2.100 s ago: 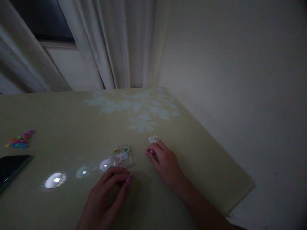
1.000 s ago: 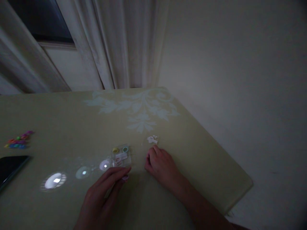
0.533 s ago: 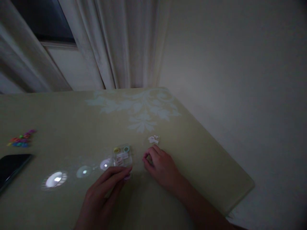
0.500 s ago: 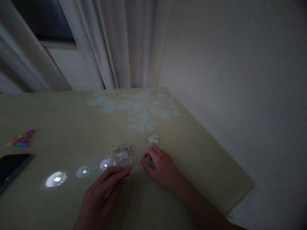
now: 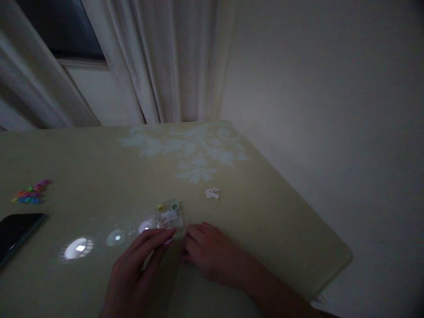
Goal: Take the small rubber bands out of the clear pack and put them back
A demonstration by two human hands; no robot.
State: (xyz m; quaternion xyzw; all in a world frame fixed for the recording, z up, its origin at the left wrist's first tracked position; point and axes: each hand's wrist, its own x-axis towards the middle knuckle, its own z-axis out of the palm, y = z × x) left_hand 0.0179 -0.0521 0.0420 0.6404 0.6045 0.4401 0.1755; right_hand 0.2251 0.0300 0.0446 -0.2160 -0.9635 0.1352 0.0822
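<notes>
The room is dim. My left hand (image 5: 137, 271) rests on the yellow-green table (image 5: 99, 163), its fingertips pinched on a small pink piece at the near edge of a clear packet (image 5: 169, 215) holding small coloured rings. My right hand (image 5: 212, 256) lies beside it, fingers curled together, fingertips close to the left hand's; what it holds, if anything, is hidden. A small white bit (image 5: 212, 193) lies farther back on the table.
A pile of bright coloured small pieces (image 5: 30, 194) sits at the far left, and a dark phone (image 5: 16, 232) lies near it. Lamp reflections (image 5: 77, 248) shine on the tabletop. The table's right edge (image 5: 344, 258) drops to the floor. Curtains hang behind.
My right hand has drawn back from near the white bit and slid left toward my left hand. My left hand has stayed by the packet.
</notes>
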